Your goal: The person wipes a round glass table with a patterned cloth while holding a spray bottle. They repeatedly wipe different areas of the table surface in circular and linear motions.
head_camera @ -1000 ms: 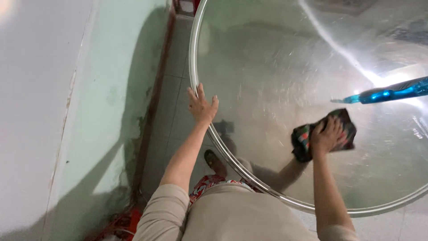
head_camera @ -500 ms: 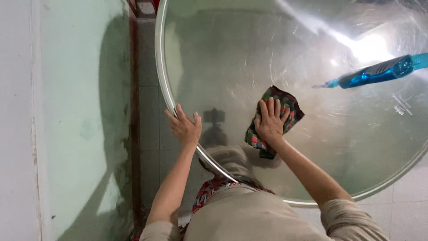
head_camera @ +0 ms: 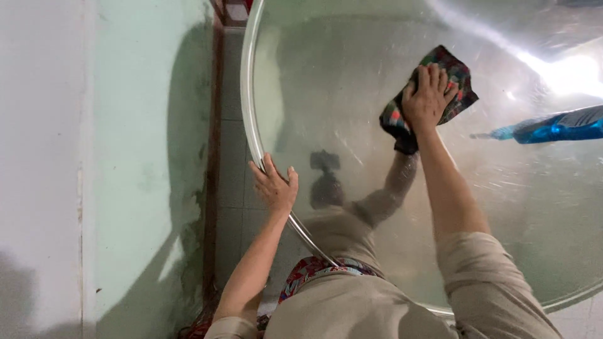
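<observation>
A large round glass tabletop with a metal rim [head_camera: 246, 119] fills most of the head view. My right hand [head_camera: 427, 97] lies flat on a crumpled multicoloured checked cloth [head_camera: 457, 80], pressing it against the glass near the top middle. My left hand [head_camera: 274, 185] rests on the rim at the table's left edge, fingers spread over it. A blue spray bottle [head_camera: 553, 129] lies on its side on the glass to the right of the cloth, nozzle toward my hand. My reflection shows in the glass below the cloth.
A pale green wall [head_camera: 144, 157] runs down the left, close to the table rim, with a narrow strip of grey floor tiles [head_camera: 229, 163] between. A bright light glare [head_camera: 565, 72] sits on the glass at the upper right.
My right hand has slid the cloth away from me across the glass toward the far side. The left hand has stayed on the rim.
</observation>
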